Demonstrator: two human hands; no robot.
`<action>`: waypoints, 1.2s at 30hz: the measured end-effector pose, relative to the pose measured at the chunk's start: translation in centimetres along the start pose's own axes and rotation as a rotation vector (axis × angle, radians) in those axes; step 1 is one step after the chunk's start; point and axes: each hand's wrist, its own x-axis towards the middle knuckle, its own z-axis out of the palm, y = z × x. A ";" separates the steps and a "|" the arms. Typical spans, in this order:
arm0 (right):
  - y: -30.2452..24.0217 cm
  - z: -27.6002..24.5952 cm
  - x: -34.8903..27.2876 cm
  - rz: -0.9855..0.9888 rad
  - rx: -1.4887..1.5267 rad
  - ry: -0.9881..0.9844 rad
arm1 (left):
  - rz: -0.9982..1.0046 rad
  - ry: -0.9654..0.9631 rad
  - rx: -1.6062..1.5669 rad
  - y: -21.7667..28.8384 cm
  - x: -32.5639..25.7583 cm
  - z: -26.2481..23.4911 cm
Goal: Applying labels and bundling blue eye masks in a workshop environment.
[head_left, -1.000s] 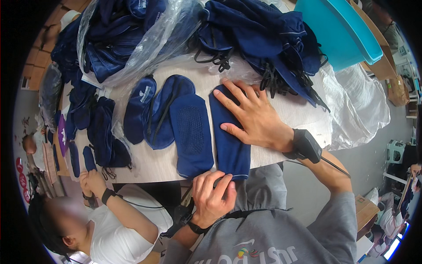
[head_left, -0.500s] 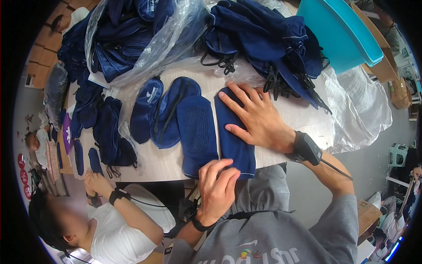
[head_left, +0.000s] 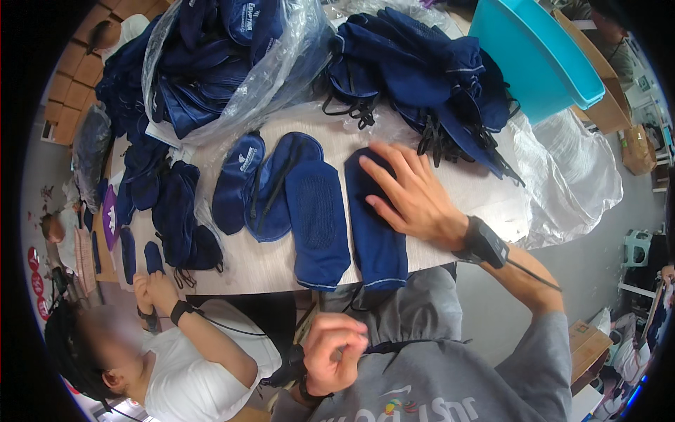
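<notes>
My right hand [head_left: 415, 190] lies spread over a navy sock [head_left: 380, 257], its fingers near the sock's far end. Beside it to the left is a second navy sock [head_left: 318, 218], laid flat with its grip-dotted patch upward. The cuffs of both socks reach the table's near edge. My left hand [head_left: 334, 355] hovers off the table in front of my body, fingers curled in, with nothing visible in them. Left of the socks lie navy eye masks: one shows a white print [head_left: 238, 186], the other a black strap [head_left: 285, 179]. The dotted sock partly covers the strapped one.
A clear plastic bag [head_left: 295, 67] full of navy masks stands at the back. More navy items with black cords [head_left: 422, 70] are heaped right of it, near a turquoise bin [head_left: 531, 63]. At left, a co-worker's hands [head_left: 156, 290] are at the table edge by another navy pile [head_left: 176, 211].
My left hand has left the near end of the socks and drawn back toward my body, its fingers curling. My right hand stays on its sock, slightly shifted.
</notes>
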 end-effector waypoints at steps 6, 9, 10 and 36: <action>-4.6 -5.5 -2.0 0.115 1.086 -0.334 | -0.028 0.128 0.060 -2.6 3.7 1.2; -5.9 -7.1 -1.7 0.242 1.163 -0.504 | 0.023 0.133 0.053 -2.8 5.5 1.8; -5.9 -6.9 -2.0 0.283 1.165 -0.475 | 0.033 0.129 0.053 -2.9 5.9 2.1; 28.8 -5.8 25.2 0.689 -0.219 0.321 | 0.229 0.299 0.721 -9.7 4.5 3.0</action>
